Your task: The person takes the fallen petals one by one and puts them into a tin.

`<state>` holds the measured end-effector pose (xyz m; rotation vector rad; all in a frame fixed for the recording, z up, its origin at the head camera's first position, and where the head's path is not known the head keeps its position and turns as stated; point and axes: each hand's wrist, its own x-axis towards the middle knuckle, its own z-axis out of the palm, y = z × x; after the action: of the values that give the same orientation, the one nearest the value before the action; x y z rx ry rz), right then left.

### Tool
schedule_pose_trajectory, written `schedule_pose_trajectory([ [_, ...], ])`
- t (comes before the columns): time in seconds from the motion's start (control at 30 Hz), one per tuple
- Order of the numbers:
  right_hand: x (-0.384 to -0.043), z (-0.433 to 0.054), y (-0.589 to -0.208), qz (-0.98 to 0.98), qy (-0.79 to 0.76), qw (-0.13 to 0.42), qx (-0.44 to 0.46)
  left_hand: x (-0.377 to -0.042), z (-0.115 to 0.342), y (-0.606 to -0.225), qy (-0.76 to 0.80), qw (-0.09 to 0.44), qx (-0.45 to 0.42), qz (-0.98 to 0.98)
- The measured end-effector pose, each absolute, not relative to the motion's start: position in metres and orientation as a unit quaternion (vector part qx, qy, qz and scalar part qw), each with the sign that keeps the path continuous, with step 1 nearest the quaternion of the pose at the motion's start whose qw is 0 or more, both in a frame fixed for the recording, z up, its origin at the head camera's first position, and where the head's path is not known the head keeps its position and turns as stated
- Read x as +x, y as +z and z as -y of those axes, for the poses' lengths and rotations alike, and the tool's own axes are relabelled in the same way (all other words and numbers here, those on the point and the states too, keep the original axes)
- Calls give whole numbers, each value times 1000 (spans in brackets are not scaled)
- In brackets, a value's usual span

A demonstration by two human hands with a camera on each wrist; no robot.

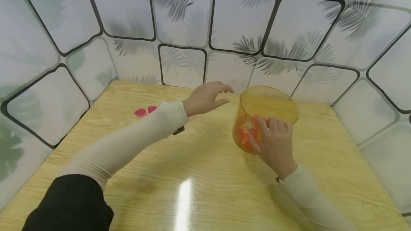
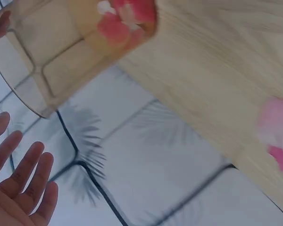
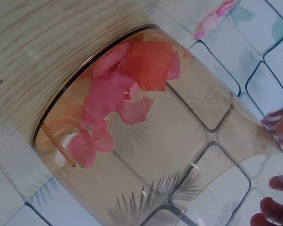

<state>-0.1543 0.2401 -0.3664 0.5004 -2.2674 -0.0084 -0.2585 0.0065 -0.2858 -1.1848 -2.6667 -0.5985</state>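
My right grip [image 1: 274, 145] grasps the rim of a transparent amber cylindrical container [image 1: 264, 106], red-pink petals [image 1: 243, 134] inside, at the desk's [image 1: 218, 184] two o'clock; my left grip [image 1: 207, 98], released, hovers at the container's ten o'clock.

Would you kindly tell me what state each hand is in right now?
Left hand: open, holding nothing.
Right hand: at the transparent amber cylindrical container; whether it grips this cannot be told.
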Motion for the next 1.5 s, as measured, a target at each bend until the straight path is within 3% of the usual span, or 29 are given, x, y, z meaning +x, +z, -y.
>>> schedule_pose_trajectory([
  [0.6, -153, -242, -368, 890, 11, 412, 194, -254, 137, -368, -61, -57, -311, 947],
  [0.73, -152, -242, -368, 892, 11, 407, 195, -253, 145, -382, -48, -80, -297, 950],
  [1.07, -152, -239, -366, 892, 6, 406, 200, -253, 143, -389, -44, -67, -294, 952],
  [1.3, -154, -239, -367, 890, 4, 408, 202, -255, 139, -385, -103, -98, -260, 955],
  [1.5, -155, -239, -367, 892, 7, 404, 202, -257, 141, -387, -108, -125, -282, 945],
])
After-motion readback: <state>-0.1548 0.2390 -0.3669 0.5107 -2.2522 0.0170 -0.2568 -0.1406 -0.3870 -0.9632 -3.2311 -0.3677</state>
